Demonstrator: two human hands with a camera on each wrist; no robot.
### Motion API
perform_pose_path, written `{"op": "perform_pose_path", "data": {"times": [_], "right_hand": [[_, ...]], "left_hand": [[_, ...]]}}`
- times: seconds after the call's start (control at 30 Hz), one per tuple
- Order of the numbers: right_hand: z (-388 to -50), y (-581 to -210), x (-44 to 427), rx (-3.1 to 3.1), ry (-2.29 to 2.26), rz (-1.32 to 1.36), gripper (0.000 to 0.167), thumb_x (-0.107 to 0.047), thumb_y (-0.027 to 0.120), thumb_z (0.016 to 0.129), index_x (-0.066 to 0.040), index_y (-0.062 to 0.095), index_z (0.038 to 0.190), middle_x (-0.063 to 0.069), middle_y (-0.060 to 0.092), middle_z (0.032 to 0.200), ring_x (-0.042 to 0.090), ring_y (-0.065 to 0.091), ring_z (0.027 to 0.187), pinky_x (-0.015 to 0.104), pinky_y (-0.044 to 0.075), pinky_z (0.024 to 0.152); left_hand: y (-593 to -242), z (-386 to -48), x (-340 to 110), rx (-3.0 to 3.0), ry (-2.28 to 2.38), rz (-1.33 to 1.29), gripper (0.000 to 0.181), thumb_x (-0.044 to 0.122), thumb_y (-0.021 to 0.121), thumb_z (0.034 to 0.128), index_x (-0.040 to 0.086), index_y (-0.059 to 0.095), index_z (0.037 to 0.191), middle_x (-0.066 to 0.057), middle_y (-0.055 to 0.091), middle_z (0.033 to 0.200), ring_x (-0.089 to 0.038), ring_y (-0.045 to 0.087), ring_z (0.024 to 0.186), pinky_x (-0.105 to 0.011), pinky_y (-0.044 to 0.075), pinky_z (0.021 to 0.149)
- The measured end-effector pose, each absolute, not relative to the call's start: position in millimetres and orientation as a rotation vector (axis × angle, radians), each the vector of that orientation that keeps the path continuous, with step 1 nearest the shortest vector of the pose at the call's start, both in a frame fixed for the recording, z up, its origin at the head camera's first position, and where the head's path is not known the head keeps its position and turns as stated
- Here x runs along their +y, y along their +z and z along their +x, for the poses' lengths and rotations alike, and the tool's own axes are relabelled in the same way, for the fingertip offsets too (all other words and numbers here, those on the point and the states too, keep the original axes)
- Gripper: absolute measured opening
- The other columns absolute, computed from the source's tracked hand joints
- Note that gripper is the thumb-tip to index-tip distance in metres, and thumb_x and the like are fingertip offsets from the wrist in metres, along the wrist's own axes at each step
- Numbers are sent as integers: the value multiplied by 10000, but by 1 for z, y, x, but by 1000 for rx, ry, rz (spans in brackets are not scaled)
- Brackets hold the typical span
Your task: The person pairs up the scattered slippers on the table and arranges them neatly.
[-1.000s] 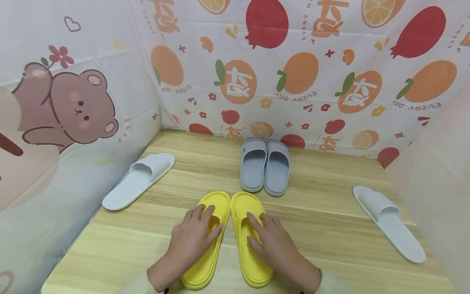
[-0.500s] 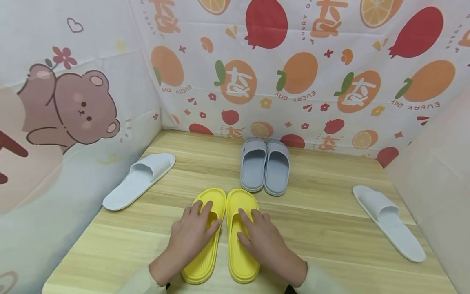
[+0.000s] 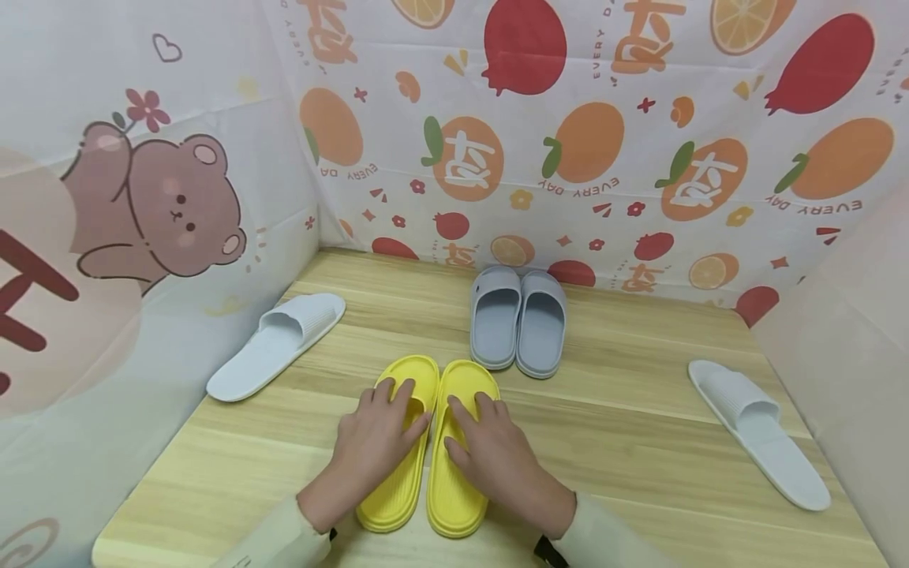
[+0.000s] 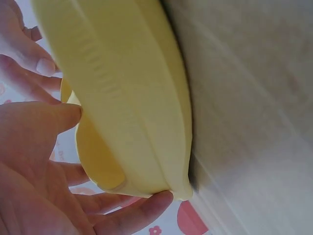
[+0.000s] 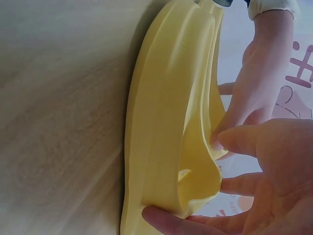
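Two yellow slide slippers lie side by side in the head view, their toes pointing away. My left hand rests over the strap of the left yellow slipper, its fingers spread and its thumb by the foot opening. Similarly, my right hand lies across the right yellow slipper, fingers extended onto the strap. In the left wrist view one fingertip touches the side of the yellow slipper low down. A right fingertip presses the lower side of the yellow slipper in the right wrist view.
A pair of grey slippers stands beyond the yellow ones, near the fruit-print cloth. One white slipper lies at the left, another white slipper at the right. All rest on a wood-grain board between cloth-covered sides.
The right yellow slipper has shifted left with my right hand, closing the gap at the heels. Both yellow slippers have moved slightly forward. The grey and white slippers stay put.
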State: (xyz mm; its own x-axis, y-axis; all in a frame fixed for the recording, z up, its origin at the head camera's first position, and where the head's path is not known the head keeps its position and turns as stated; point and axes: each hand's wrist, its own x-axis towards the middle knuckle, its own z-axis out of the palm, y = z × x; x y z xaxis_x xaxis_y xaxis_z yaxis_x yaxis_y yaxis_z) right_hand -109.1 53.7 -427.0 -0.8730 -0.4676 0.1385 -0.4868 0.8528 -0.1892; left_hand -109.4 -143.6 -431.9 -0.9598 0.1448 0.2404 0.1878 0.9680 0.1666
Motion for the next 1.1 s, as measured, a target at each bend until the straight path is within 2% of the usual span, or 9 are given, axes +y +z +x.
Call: {"op": "perform_pose_path", "data": {"times": [0.2, 0.47, 0.7, 1.1], "right_hand": [[-112, -427, 48, -2930, 328, 763, 527, -413, 654, 962, -186, 571, 1430, 178, 584, 1254, 291, 576, 993, 329, 515, 613], [-118, -426, 39, -2877, 301, 775, 494, -389, 670, 956, -170, 601, 1394, 172, 602, 1190, 268, 556, 902, 279, 461, 566], [-126, -430, 30, -2916, 315, 704, 472, -430, 628, 982, -203, 575, 1392, 168, 591, 1209, 299, 554, 942, 308, 475, 552], [-136, -435, 15, -2934, 324, 615, 480, -434, 649, 966, -225, 586, 1394, 153, 594, 1217, 274, 541, 925, 309, 459, 516]], "left_hand": [[-433, -112, -147, -2903, -272, -225, 600, 512, 672, 925, 92, 593, 1346, -216, 614, 1245, -377, 630, 979, -440, 494, 469], [-434, -117, -153, -2903, -283, -193, 582, 490, 676, 926, 86, 594, 1338, -229, 614, 1252, -396, 623, 1001, -470, 505, 490], [-434, -123, -154, -2911, -325, -168, 561, 460, 668, 936, 79, 584, 1339, -235, 609, 1259, -409, 611, 1013, -497, 513, 511], [-438, -129, -160, -2933, -343, -127, 577, 470, 651, 952, 79, 558, 1367, -255, 587, 1299, -443, 616, 1044, -548, 533, 553]]}}
